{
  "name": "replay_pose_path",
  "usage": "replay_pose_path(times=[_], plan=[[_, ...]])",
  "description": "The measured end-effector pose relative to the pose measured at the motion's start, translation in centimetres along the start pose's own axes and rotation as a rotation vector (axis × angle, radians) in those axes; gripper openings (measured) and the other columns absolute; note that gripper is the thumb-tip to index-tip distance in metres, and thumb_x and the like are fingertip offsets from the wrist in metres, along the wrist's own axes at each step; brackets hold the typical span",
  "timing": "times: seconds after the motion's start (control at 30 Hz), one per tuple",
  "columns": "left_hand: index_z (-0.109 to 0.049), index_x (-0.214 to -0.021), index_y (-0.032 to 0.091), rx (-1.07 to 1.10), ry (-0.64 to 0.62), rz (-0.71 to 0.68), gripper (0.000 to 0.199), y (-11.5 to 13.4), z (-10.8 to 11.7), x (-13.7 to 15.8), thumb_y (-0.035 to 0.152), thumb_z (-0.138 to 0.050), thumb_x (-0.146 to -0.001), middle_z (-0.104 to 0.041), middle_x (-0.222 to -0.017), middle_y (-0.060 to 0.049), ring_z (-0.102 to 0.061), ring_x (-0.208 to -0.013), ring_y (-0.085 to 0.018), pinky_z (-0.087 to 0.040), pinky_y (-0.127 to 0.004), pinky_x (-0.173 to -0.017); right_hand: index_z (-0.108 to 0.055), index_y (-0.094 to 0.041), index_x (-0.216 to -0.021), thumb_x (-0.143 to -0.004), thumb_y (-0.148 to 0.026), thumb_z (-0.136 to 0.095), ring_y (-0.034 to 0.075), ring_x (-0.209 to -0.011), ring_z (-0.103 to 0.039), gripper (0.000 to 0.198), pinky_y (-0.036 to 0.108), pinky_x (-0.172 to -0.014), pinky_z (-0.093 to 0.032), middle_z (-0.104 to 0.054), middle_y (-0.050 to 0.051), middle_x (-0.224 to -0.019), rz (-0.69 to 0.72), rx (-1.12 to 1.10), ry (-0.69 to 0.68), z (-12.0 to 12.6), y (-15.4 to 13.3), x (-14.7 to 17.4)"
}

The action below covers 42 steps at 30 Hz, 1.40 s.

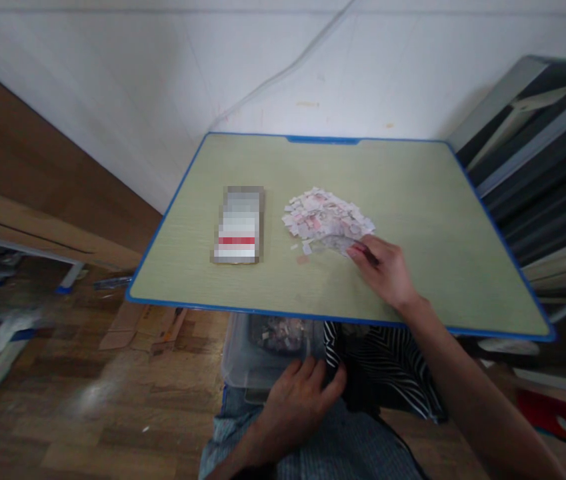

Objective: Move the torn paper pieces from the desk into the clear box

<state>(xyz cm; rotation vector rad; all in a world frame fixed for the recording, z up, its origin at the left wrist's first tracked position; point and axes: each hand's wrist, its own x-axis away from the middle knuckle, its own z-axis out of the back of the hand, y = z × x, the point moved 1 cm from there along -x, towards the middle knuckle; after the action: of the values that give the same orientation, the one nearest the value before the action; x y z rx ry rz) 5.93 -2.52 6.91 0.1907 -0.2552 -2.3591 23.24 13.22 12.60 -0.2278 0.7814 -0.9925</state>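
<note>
A heap of small torn paper pieces (325, 212), white and pale pink, lies on the green tabletop (413, 193). At its near right edge, my right hand (383, 267) is closed around a thin, see-through piece of plastic (339, 241), which reaches left over the front of the heap. Its exact kind is unclear. Below the table's front edge, my left hand (300, 397) rests with loosely bent fingers and the thumb apart. It lies by the near rim of a clear plastic bin (240, 363) and beside black-and-white striped fabric (393, 360).
A blurred-out rectangular object (237, 225) lies left of the heap. Blue trim (223, 309) edges the table, which stands against a white wall (127, 73). Dark grey panels (553, 140) lean at the right. Flattened cardboard (135, 327) lies on the wooden floor.
</note>
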Motion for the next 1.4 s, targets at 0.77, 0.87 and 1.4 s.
replay_pose_path(times=[0.77,0.87,1.4], plan=[[-0.036,-0.123,0.017,-0.014,-0.023,-0.007,0.036,0.0,0.0,0.1,0.021,-0.036,-0.087,-0.054,-0.088,-0.006,-0.05,-0.079,-0.02,-0.042,-0.032,-0.063,-0.04,-0.018,-0.058,-0.08,-0.021,-0.049,0.008,-0.048,-0.036,0.024,0.021,-0.047,-0.028,-0.038,-0.003,-0.053,0.098,-0.058,-0.156,-0.4,-0.5,0.1],[-0.036,-0.122,0.017,-0.021,-0.01,-0.004,0.035,0.0,0.1,0.1,0.02,-0.035,-0.087,-0.054,-0.09,-0.006,-0.05,-0.08,-0.02,-0.042,-0.032,-0.065,-0.045,-0.017,-0.063,-0.083,-0.02,-0.047,0.009,-0.052,-0.039,0.02,0.02,-0.049,-0.031,-0.044,-0.002,-0.057,0.123,-0.098,-0.162,-0.6,-0.9,0.1],[-0.035,-0.123,0.017,-0.014,-0.054,-0.003,0.038,-0.1,0.4,0.0,0.019,-0.041,-0.086,-0.054,-0.087,-0.004,-0.05,-0.079,-0.02,-0.043,-0.031,-0.064,-0.046,-0.018,-0.065,-0.084,-0.023,-0.045,0.01,-0.054,-0.043,0.02,0.021,-0.052,-0.035,-0.047,0.0,-0.06,0.129,-0.031,-0.176,-1.1,-0.8,0.1]])
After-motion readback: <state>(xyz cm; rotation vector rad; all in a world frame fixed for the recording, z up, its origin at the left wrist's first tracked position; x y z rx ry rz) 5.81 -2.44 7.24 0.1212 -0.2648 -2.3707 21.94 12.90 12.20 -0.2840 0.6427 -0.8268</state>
